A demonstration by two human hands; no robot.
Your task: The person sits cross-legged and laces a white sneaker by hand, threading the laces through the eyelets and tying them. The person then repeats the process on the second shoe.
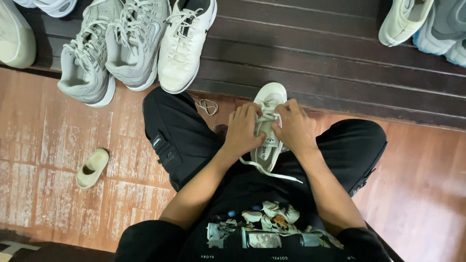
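Black cotton shirt with a pale printed picture [262, 230] fills the bottom of the view, closest to the lens, and both bare forearms run up from it toward the middle. Between the person's knees, clad in black trousers [179, 140], stands a white low-top sneaker [266, 140] with its rounded toe pointing away from the body toward the step. Both hands meet on top of this shoe. Left hand [242, 131] is curled over the lacing on its own side, fingers bent inward and pinching the white flat shoelace [268, 116]. Right hand [295, 128] mirrors it on the other side, fingertips closed on the same lace, so the two hands sit close together, nearly touching above the tongue. One loose end of the lace trails back from under the hands across the lap toward the right forearm.

Beyond the hands rises a dark wooden plank step [330, 53]. On it, up and to the left of the left hand, stand two grey mesh sports shoes [111, 48] and, just beside them, a white lace-up sneaker [187, 43]. Well to the left of the left hand, a small cream slip-on child's shoe [92, 167] lies on the worn reddish wooden floor [48, 136].
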